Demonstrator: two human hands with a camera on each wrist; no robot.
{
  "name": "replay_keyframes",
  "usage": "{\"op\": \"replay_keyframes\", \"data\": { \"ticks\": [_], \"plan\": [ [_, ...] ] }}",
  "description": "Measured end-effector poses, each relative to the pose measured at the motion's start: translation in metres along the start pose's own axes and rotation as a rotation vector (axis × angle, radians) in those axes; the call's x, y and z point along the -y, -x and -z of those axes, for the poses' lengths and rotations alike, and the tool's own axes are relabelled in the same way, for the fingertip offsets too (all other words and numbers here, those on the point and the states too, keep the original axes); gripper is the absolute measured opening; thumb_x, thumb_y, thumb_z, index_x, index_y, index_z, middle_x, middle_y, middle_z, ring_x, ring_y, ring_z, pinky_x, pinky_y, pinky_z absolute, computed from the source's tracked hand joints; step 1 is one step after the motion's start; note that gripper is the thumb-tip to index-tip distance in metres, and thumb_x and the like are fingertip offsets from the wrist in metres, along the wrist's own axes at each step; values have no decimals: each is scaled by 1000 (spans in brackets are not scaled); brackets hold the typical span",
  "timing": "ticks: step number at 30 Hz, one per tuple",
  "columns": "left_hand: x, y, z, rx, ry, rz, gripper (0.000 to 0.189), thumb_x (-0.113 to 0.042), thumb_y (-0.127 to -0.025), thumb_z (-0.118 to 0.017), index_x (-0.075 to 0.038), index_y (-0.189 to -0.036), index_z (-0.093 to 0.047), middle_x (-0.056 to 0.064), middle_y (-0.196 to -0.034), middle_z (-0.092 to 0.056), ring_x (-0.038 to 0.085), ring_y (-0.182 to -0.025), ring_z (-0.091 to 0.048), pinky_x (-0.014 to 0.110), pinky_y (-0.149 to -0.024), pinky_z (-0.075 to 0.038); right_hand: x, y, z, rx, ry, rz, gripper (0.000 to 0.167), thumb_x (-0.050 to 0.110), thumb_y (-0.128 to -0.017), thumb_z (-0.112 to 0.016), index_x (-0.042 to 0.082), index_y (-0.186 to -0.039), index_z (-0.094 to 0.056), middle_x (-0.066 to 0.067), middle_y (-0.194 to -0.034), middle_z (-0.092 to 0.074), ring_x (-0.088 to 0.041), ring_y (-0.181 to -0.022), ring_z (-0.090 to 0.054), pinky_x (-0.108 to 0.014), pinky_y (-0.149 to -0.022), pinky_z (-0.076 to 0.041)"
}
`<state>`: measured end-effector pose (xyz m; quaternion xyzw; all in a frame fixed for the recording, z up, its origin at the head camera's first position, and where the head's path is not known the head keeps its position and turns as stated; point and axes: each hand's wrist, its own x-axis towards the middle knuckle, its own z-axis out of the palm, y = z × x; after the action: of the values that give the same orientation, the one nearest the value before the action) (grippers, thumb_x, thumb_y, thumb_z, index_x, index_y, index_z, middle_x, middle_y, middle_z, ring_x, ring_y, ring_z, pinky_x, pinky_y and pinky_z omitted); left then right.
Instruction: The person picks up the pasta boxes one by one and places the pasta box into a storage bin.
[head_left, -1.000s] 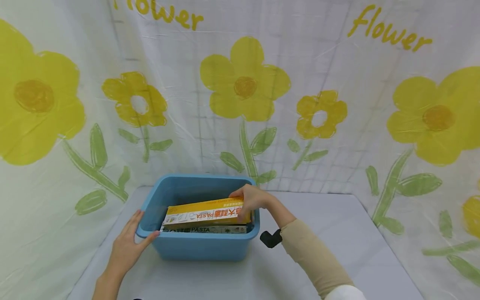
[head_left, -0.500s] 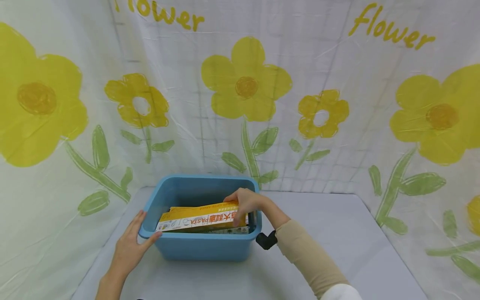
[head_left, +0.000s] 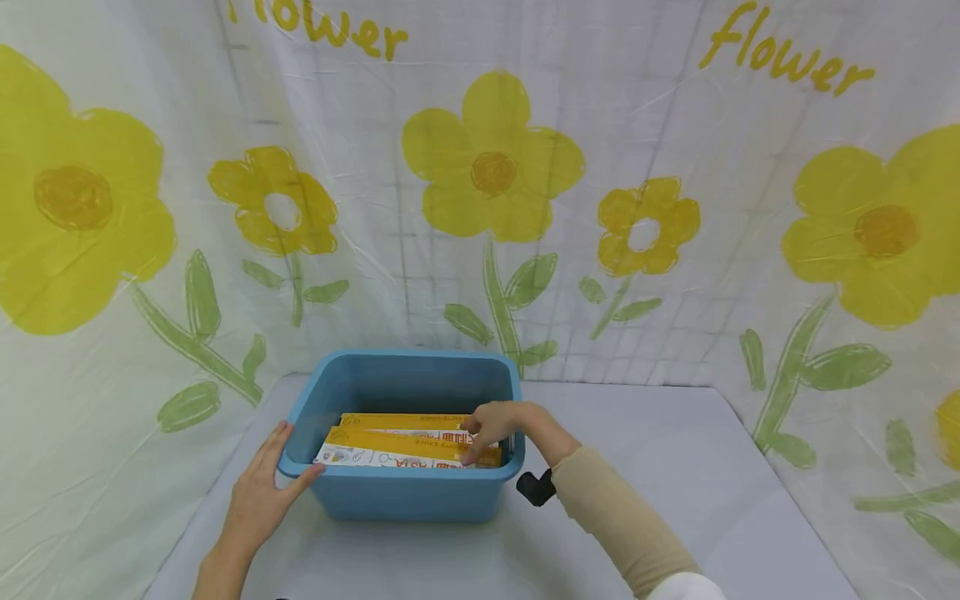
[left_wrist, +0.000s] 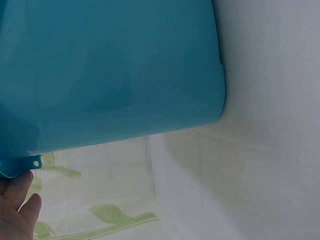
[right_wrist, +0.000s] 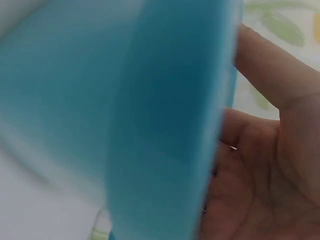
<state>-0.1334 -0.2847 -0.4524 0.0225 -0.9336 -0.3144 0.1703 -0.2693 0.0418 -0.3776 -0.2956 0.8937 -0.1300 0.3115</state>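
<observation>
In the head view, a light blue plastic bin [head_left: 405,497] stands on the table. Inside lie a front pasta box [head_left: 397,442], yellow and white, and a similar rear pasta box [head_left: 405,420] just behind it. My left hand [head_left: 255,500] rests on the bin's front left corner, fingers along the left rim and thumb at the front rim. My right hand [head_left: 498,423] reaches over the right rim, with thumb and fingers spread at the right ends of the boxes. The right wrist view shows the right palm [right_wrist: 265,165] beside the bin's rim, fingertips hidden behind it.
A pale table [head_left: 637,483] extends to the right of the bin. Behind it hangs a white curtain [head_left: 375,275] printed with yellow flowers. A small black object [head_left: 536,488] sits at the right wrist.
The front pasta box, gripped by my right hand earlier, has gone down into the bin and lies lower at its right end. The right fingers have straightened. The left hand stays at the corner.
</observation>
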Motion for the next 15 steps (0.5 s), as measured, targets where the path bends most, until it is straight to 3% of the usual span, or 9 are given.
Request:
{"op": "replay_keyframes", "data": {
  "ticks": [4, 9, 11, 15],
  "plan": [
    [-1, 1, 0, -9, -2, -8, 86, -42, -88, -69, 4, -149, -30, 30, -151, -30, 56, -130, -33, 72, -98, -30, -3, 7, 2, -98, -119, 53, 60, 33, -91, -69, 2, -139, -52, -12, -138, -55, -28, -128, -51, -42, -103, -44],
    [-2, 0, 4, 9, -33, 2, 86, -44, -89, -68, 5, -148, -30, 31, -150, -30, 56, -129, -33, 72, -97, -31, -18, 26, 2, -347, -254, 184, 57, 32, -95, -64, 2, -141, -50, -18, -138, -54, -33, -127, -51, -47, -100, -45],
    [-3, -1, 7, 35, -66, 12, 87, -46, -89, -66, 6, -148, -29, 31, -150, -30, 56, -130, -33, 72, -97, -31, -25, 36, 0, -448, -284, 175, 58, 37, -97, -60, 6, -144, -47, -17, -142, -51, -34, -130, -48, -51, -102, -43],
    [-10, -5, 13, 57, -171, 19, 89, -53, -88, -63, 6, -147, -33, 32, -149, -31, 56, -129, -34, 72, -96, -33, -40, 55, -6, -636, -285, 67, 63, 49, -97, -53, 13, -148, -42, -16, -148, -44, -39, -135, -40, -61, -103, -37]
  ]
}}
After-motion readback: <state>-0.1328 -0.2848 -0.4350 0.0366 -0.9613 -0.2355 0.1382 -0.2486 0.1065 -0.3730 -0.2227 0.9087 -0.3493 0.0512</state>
